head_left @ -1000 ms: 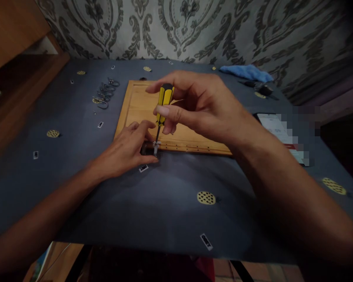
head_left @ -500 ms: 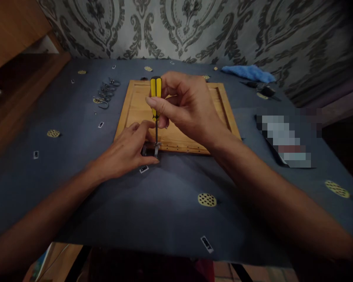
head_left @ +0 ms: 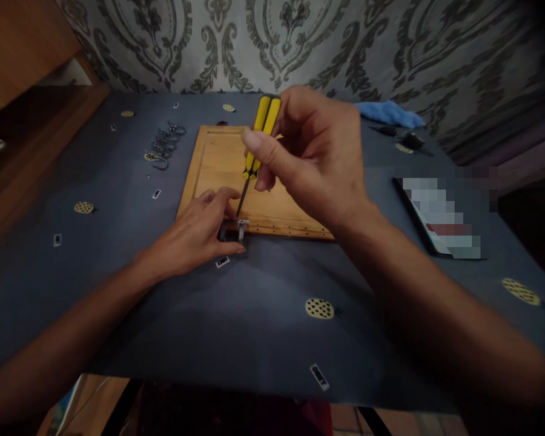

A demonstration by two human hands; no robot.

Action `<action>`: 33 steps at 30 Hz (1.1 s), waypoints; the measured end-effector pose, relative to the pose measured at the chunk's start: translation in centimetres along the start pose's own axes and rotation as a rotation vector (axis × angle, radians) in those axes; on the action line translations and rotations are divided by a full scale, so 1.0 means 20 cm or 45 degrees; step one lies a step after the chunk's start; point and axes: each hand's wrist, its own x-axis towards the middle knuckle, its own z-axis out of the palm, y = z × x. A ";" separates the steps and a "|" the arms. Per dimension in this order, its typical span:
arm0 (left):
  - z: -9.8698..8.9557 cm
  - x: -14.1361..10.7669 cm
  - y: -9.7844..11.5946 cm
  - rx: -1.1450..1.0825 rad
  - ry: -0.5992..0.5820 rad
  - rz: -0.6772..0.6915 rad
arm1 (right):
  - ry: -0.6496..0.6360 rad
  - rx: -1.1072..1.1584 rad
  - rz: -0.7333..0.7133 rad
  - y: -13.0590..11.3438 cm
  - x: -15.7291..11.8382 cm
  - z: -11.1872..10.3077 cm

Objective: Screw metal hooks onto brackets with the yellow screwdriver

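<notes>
My right hand (head_left: 318, 154) grips a screwdriver (head_left: 264, 124) with a yellow and black handle, tilted, its thin shaft pointing down and left. The tip is close above a small metal hook (head_left: 242, 225) at the near edge of a wooden board (head_left: 222, 163). My left hand (head_left: 200, 227) steadies that hook, thumb below it and fingers resting on the board's edge; part of the hook is hidden behind the fingers. A line of small dark holes runs along the board's near edge, to the right of the hook.
Several metal hooks (head_left: 166, 142) lie in a row left of the board, a tiny screw (head_left: 148, 175) near them. At the right are a blue cloth (head_left: 390, 113), a dark tool (head_left: 406, 138) and a blurred-out phone-like slab (head_left: 429, 242). A wooden cabinet (head_left: 22, 48) borders the left.
My right hand has lifted the screwdriver up and to the right, off the hook, and it now leans instead of standing upright. My left hand has stayed in place.
</notes>
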 end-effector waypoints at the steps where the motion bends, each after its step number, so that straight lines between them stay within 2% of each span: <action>1: 0.00 0.00 0.00 -0.003 0.002 0.004 | 0.019 -0.019 0.006 0.00 0.00 -0.01; 9: -0.01 0.00 0.01 0.009 -0.025 0.008 | -0.062 -0.221 0.108 0.03 -0.03 -0.02; 18: -0.01 0.00 0.00 -0.048 -0.030 0.033 | -0.097 -0.268 0.066 0.02 -0.03 -0.02; 23: 0.00 0.00 0.01 -0.042 -0.017 0.016 | -0.090 -0.237 0.019 0.01 -0.03 -0.02; 33: -0.01 0.00 0.00 -0.023 -0.031 0.033 | -0.178 -0.169 0.017 0.03 -0.03 -0.02</action>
